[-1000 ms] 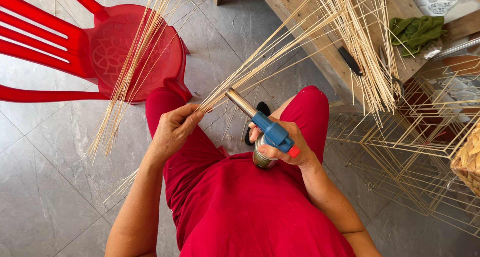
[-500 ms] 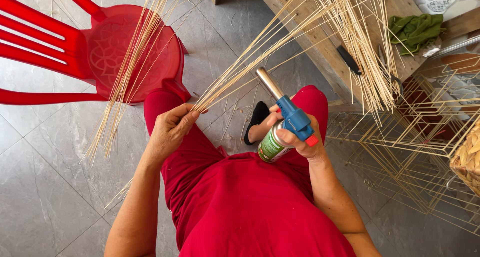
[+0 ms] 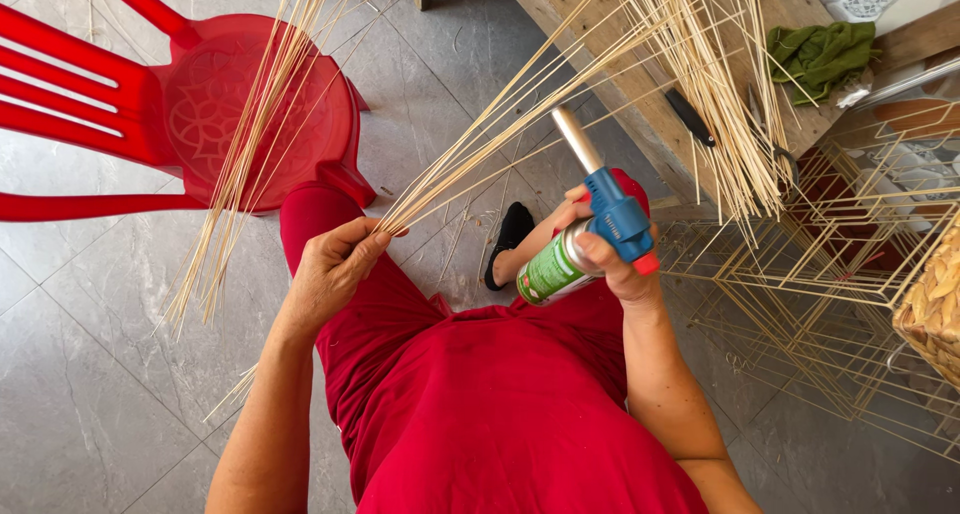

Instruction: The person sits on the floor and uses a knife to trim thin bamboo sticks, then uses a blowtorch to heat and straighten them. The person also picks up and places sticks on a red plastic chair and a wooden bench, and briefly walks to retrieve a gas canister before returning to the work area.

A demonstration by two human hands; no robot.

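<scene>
Thin pale bamboo sticks [image 3: 500,139] fan out in a bundle whose pinched end sits in the left hand [image 3: 335,269], closed tight around it just above the red-clad knee; from there the long axis runs up and to the right, the tips spreading toward the wooden table [image 3: 600,34]. The right hand [image 3: 610,259] is wrapped around a green gas canister with a blue torch head and a steel nozzle [image 3: 590,224], and the nozzle points up-left, its tip just under the middle run of the sticks, near but apparently not touching. So the torch lies right of the pinch point, with the bundle crossing above it. A second sheaf of sticks [image 3: 250,144] leans over the red plastic chair [image 3: 120,114]. Pale wire frames [image 3: 830,274] stand to the right, a green cloth [image 3: 820,54] on the table.
</scene>
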